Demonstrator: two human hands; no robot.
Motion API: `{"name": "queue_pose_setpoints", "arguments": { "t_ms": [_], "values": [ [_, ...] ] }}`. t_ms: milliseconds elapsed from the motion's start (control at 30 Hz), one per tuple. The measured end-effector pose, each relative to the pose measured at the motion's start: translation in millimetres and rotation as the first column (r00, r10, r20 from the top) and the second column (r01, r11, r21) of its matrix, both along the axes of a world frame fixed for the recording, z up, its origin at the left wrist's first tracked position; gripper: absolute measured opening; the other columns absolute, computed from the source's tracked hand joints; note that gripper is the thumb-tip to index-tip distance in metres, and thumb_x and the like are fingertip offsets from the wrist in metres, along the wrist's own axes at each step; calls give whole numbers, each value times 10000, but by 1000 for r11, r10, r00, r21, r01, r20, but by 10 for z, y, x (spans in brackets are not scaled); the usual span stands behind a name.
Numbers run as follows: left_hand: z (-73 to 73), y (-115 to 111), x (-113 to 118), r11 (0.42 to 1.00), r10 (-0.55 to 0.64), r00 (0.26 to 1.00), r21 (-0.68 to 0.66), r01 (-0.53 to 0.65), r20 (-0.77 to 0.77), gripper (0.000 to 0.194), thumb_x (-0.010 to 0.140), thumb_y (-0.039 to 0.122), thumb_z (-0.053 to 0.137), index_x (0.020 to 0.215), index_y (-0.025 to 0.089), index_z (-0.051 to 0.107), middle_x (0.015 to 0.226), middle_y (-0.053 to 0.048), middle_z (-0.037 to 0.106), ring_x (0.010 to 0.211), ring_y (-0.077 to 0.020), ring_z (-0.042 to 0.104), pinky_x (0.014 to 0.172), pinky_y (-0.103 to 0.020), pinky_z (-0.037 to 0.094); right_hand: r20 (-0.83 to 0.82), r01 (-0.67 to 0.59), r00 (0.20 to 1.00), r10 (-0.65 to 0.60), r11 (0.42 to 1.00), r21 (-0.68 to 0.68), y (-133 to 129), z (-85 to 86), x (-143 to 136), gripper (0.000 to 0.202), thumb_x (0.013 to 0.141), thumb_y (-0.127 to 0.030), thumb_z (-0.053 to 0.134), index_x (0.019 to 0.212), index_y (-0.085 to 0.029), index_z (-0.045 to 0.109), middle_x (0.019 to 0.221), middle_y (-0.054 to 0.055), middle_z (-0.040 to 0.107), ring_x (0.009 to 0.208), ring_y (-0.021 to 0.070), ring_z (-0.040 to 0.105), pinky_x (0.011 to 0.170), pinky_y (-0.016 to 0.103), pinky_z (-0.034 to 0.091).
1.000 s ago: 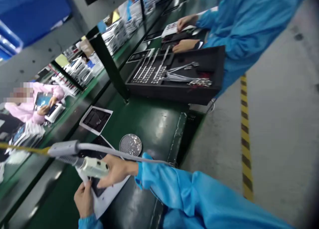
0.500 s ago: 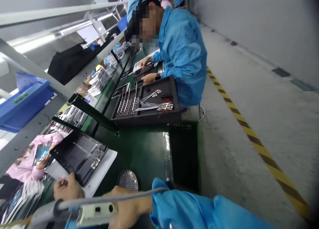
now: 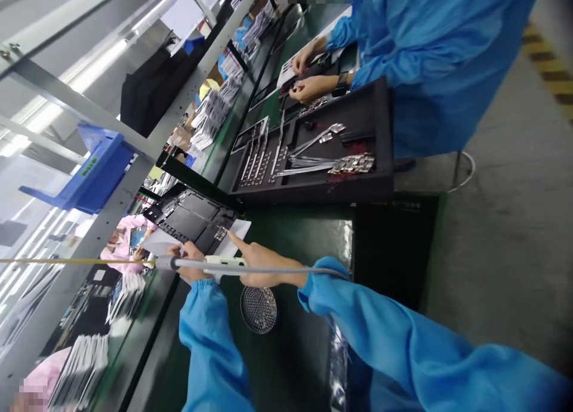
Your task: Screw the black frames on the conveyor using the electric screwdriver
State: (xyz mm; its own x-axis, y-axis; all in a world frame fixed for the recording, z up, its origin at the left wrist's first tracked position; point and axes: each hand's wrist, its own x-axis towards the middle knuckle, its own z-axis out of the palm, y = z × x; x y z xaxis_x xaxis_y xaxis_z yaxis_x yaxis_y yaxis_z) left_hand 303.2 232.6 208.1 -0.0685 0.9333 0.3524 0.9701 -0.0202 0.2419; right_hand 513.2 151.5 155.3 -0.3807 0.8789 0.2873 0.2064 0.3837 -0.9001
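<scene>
Head view: silvery strips (image 3: 308, 164) in black tray (image 3: 313, 192), round dish (image 3: 259, 331) near right hand (image 3: 264, 265).

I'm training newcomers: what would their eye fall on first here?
Probably the black tray of silvery strips and parts, beside a co-worker in blue. Nearer, the right hand holds a pale, cabled tool beside the dark panel; a round, dotted dish sits on the green bench.
</scene>
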Motion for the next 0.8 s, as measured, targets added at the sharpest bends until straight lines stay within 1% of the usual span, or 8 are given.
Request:
{"name": "queue_pose_setpoints", "arguments": {
  "t_ms": [100, 167, 267, 400, 467, 567, 700, 800],
  "values": [
    [11, -55, 56, 971, 118, 989, 199, -134, 91, 176, 818, 400, 372, 905, 305, 493, 916, -62, 556, 1061, -287, 480, 827, -449, 400, -35, 29, 999, -28, 999, 20, 59, 10, 10, 996, 621, -123, 554, 1512, -26, 120, 652, 54, 649, 519, 158, 543, 459, 252, 340],
    [4, -62, 87, 945, 153, 980, 270, -183, 130, 185, 806, 415, 406, 907, 299, 508, 960, -71, 566, 1060, -283, 492, 806, -437, 406, -34, 38, 999, -37, 998, 40, 82, 18, -4, 972, 633, -125, 545, 1508, -9, 136, 642, 69, 642, 513, 168, 543, 455, 262, 342],
    [-6, -52, 119, 932, 166, 970, 293, -214, 178, 192, 795, 419, 437, 896, 287, 533, 1029, -93, 563, 1027, -281, 508, 780, -428, 409, 30, 12, 999, -14, 999, 44, 98, 33, -43, 992, 628, -160, 554, 1511, -17, 123, 725, 108, 674, 547, 181, 566, 460, 257, 355],
    [24, -84, 170, 948, 114, 970, 268, -170, 213, 200, 836, 401, 390, 882, 269, 534, 1031, -118, 558, 1015, -282, 513, 786, -431, 411, 76, -23, 997, 22, 1000, 10, 115, 61, -85, 1059, 622, -196, 566, 1515, -21, 23, 817, 126, 705, 629, 202, 621, 490, 246, 375],
    [53, -131, 214, 929, 110, 973, 326, -173, 205, 187, 845, 376, 386, 909, 258, 516, 989, -115, 571, 990, -270, 530, 778, -418, 424, 65, -8, 998, 7, 1000, 23, 132, 71, -92, 1048, 633, -193, 561, 1512, -16, 18, 845, 134, 712, 687, 213, 644, 529, 247, 398],
    [84, -195, 289, 882, 150, 973, 421, -213, 178, 185, 845, 338, 380, 956, 231, 481, 899, -99, 591, 908, -246, 571, 740, -386, 454, 66, 4, 998, -5, 1000, 22, 165, 73, -96, 1038, 639, -199, 567, 1514, -20, 39, 880, 147, 715, 713, 215, 653, 556, 248, 416],
    [88, -217, 338, 852, 196, 969, 463, -245, 153, 181, 825, 287, 360, 949, 199, 459, 834, -90, 592, 836, -238, 591, 721, -373, 477, 62, -19, 998, 17, 1000, 18, 198, 41, -122, 1047, 626, -209, 572, 1514, -15, 54, 923, 176, 710, 720, 227, 660, 554, 254, 430],
    [80, -241, 283, 833, 222, 965, 486, -263, 142, 154, 813, 289, 371, 917, 201, 444, 819, -82, 578, 843, -238, 593, 743, -373, 493, 37, -18, 999, 16, 999, 50, 182, 8, -170, 1023, 630, -205, 573, 1515, -29, 92, 943, 167, 708, 781, 244, 667, 607, 271, 456]
  ]
}}
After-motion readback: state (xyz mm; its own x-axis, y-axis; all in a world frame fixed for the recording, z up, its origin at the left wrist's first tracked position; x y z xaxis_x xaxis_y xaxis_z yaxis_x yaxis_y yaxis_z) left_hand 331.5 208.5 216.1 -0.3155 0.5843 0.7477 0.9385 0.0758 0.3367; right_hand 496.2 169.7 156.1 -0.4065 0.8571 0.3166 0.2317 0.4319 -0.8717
